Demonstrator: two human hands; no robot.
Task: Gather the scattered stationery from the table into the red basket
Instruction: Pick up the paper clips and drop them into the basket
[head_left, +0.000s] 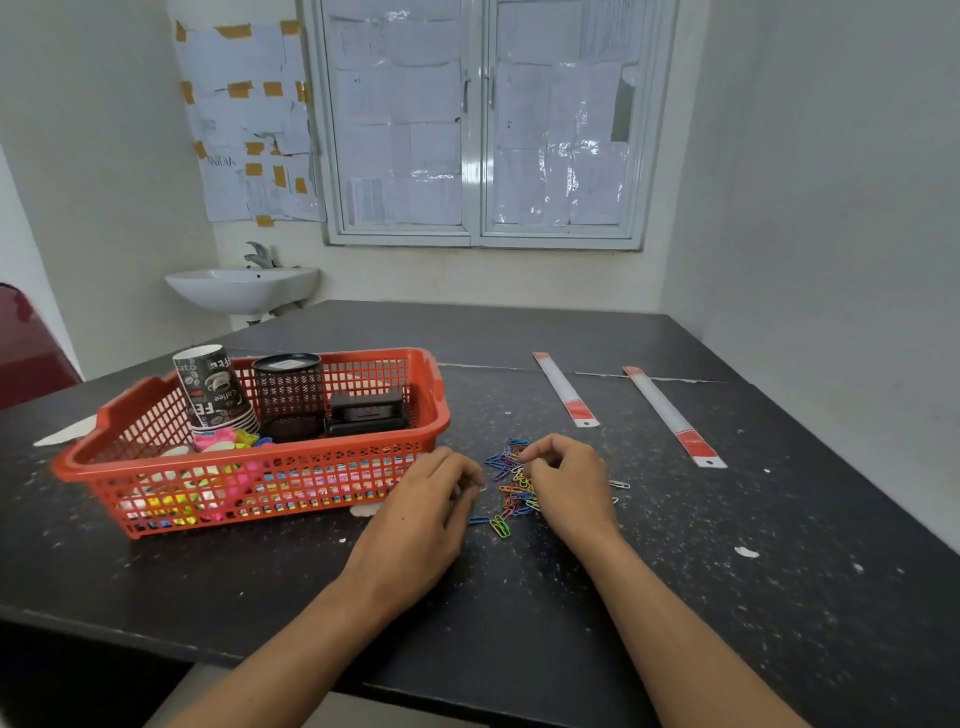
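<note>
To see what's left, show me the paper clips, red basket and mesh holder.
paper clips (511, 491): head view, middle of pile.
red basket (322, 483): head view, near wall.
mesh holder (288, 389): head view, side wall.

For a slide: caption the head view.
Left hand and right hand on scattered paper clips beside red basket; two rulers lie beyond.

One head-worn wide-angle view looks forward and down from the near edge of the tabletop (701, 597) toward the window (480, 130) past its far edge, close over the left hand (415, 519) and right hand (571, 488); the margins seem lens-bent
</note>
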